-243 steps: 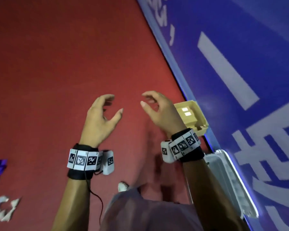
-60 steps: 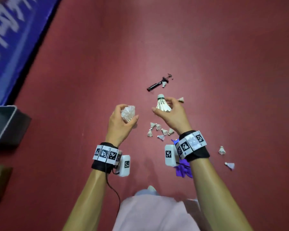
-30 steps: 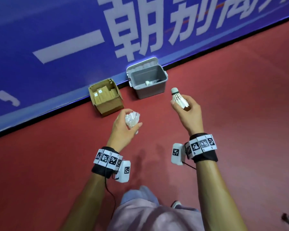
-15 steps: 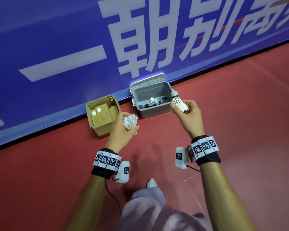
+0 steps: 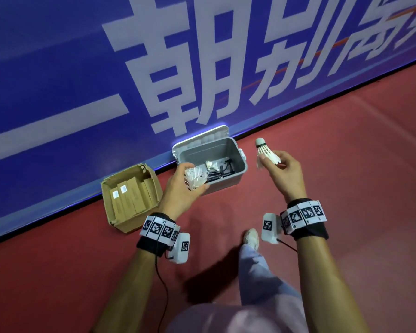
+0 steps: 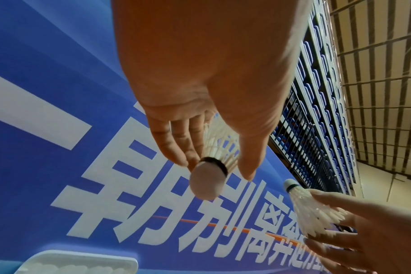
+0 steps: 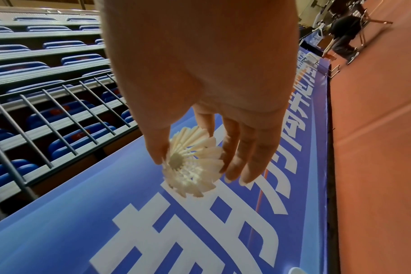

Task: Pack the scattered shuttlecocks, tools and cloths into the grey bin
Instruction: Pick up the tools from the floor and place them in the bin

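Each grip pinched on a white feathered shuttlecock — left hand (image 5: 181, 188), right hand (image 5: 286, 171) — beside grey plastic bin (image 5: 228, 182).

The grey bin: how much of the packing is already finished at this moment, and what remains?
Partly done. The grey bin stands open with some shuttlecocks and dark tools already inside. In hand: the left hand holds a shuttlecock at the bin's near rim, and the right hand holds another shuttlecock beside the bin. Both must go in. No cloth shows in the bin; other scattered items are out of view.
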